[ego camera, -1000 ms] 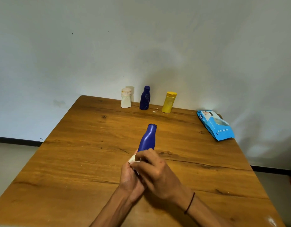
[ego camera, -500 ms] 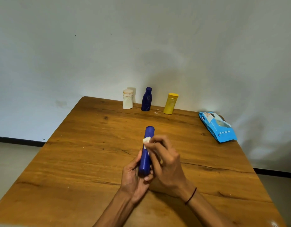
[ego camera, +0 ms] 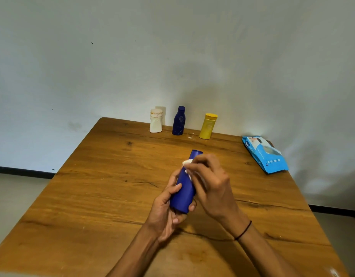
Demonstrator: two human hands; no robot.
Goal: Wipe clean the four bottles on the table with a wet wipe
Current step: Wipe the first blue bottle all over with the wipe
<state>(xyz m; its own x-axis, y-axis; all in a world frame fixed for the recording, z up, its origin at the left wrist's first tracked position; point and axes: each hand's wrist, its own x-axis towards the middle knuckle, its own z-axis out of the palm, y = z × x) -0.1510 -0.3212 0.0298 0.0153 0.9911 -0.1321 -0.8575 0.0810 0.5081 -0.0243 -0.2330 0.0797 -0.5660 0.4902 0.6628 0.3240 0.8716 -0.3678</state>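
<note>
The wooden table (ego camera: 104, 196) is filling most of the view, running up to a pale wall (ego camera: 172, 56); at its far right edge a blue pack of wipes (ego camera: 265, 154) is lying flat, well apart from the hands. Along the far edge three bottles are standing upright in a row — a white bottle (ego camera: 156, 123), a dark blue bottle (ego camera: 178, 121) and a yellow bottle (ego camera: 207, 126); whether any of these is already clean cannot be told. Near the middle the left hand (ego camera: 164, 212) is cupping the base of a fourth bottle, the blue bottle in hand (ego camera: 184, 188), fingers curling round it, its cap pointing away and upward; the right hand (ego camera: 210, 182) is pressing a small white wipe (ego camera: 187, 163) against the neck, fingertips pinching it together. By my reading this is one bottle mid-wipe, with perhaps three left — the job looks far from finished.
</note>
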